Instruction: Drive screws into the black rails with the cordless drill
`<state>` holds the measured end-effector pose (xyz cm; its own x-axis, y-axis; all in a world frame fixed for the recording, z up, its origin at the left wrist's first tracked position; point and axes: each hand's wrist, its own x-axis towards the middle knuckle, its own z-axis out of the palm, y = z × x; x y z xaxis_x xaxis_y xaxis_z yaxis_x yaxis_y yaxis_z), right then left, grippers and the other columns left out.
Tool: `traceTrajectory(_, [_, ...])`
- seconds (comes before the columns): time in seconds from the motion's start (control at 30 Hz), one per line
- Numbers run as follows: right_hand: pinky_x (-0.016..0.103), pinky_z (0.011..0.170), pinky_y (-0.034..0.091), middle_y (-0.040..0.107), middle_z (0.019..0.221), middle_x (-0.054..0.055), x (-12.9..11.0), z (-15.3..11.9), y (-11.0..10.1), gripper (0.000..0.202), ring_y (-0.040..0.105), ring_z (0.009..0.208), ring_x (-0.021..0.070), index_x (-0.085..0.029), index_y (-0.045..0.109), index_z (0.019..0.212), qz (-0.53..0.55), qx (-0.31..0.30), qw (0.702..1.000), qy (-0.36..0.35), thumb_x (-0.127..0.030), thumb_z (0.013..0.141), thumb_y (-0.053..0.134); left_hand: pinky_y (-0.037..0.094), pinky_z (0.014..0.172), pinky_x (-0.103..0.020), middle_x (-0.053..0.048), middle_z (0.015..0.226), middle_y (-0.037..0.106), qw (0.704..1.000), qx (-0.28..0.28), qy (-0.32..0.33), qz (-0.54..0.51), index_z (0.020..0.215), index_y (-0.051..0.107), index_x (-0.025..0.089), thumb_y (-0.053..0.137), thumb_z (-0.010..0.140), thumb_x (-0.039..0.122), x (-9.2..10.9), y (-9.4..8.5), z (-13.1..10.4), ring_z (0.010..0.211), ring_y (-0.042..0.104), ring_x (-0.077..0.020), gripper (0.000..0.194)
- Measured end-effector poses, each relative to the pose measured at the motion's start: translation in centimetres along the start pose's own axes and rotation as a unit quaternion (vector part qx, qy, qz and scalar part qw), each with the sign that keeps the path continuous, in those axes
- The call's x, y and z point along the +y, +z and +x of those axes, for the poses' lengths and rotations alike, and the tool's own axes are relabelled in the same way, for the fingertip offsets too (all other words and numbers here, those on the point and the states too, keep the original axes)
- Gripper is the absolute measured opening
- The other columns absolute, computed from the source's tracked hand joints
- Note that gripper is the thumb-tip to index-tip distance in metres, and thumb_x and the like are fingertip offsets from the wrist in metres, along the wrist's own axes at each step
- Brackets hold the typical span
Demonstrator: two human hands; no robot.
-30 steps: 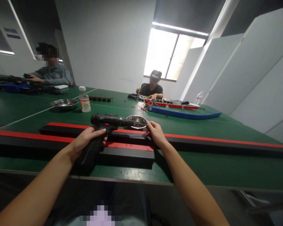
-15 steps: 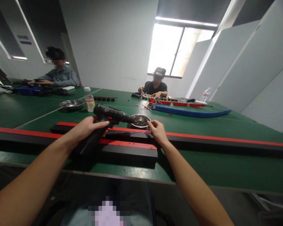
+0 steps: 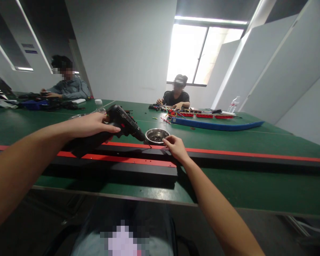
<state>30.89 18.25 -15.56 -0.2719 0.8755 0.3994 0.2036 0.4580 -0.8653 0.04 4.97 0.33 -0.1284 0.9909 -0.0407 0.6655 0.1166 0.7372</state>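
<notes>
the left forearm (image 3: 29, 153) and the right forearm (image 3: 213, 199) are seen bare, as are the left hand (image 3: 92, 124) and the right hand (image 3: 176, 145). both forearms are slim and are evenly narrowed toward the wrists. at the lap, dark clothing (image 3: 122, 209) is worn, and a faded grey-blue is shown lower down, at both sides. between these a pale lilac patch (image 3: 122, 241) is seen, broken into square blocks, with a small pinkish spot at its lower right. the garment's cut cannot be told.
</notes>
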Motion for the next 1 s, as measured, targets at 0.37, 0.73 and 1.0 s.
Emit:
traceTrajectory(0.37, [0.031, 0.063, 0.051, 0.071, 0.078, 0.007, 0.2, -0.1, 0.0, 0.036, 0.066, 0.072, 0.0218, -0.018, 0.069, 0.082, 0.004, 0.004, 1.000, 0.008, -0.055, 0.079, 0.071, 0.042, 0.087, -0.026, -0.013, 0.106, 0.071, 0.933, 0.082, 0.165, 0.310, 0.102, 0.071, 0.005, 0.086, 0.064, 0.034, 7.9, 2.0, 3.8, 0.123, 0.056, -0.0324, 0.050])
traceTrajectory(0.73, [0.030, 0.059, 0.052, 0.068, 0.076, 0.006, 0.2, 0.2, -0.4, 0.039, 0.063, 0.071, 0.0202, -0.017, 0.068, 0.082, 0.064, 0.014, 0.997, 0.039, -0.055, 0.073, 0.077, 0.037, 0.096, -0.033, -0.021, 0.117, 0.070, 0.876, 0.142, 0.195, 0.419, 0.101, 0.068, 0.005, 0.073, 0.077, 0.031, 8.9, 3.9, 4.5, 0.128, 0.054, -0.0346, 0.037])
traceTrajectory(1.0, [0.026, 0.058, 0.048, 0.067, 0.071, 0.004, 0.3, 2.4, -0.3, 0.027, 0.058, 0.060, 0.0137, -0.014, 0.070, 0.080, 0.084, -0.012, 0.990, 0.112, -0.035, 0.067, 0.082, 0.039, 0.085, -0.041, -0.028, 0.094, 0.072, 0.825, 0.164, 0.243, 0.484, 0.101, 0.073, 0.002, 0.076, 0.075, 0.025, 9.0, 4.4, 4.1, 0.093, 0.066, -0.0333, 0.035])
